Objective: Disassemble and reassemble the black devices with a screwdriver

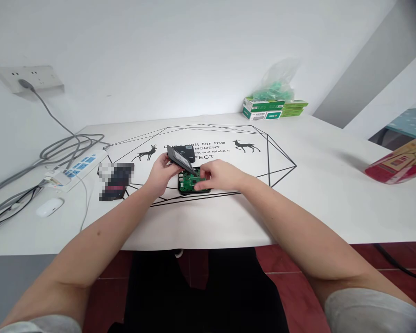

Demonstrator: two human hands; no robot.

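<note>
My left hand [162,175] is closed on the edge of a thin dark cover with a grey label-like face [180,158], holding it tilted up. Below the cover lies a green circuit board [187,182] in a shallow black case [183,192] on the table. My right hand [218,175] reaches over the right side of the board, thumb and fingers bent together at it. Whatever is between those fingertips is hidden. Just behind the tilted cover, a flat black box [188,151] rests on the printed mat, partly covered.
To the left are a blurred-out dark object [116,182], a white earbud case [50,207], and a power strip [83,167] with tangled cables. Green boxes [263,109] under a plastic bag [277,83] stand at the back right. A red-and-tan package [398,162] sits far right.
</note>
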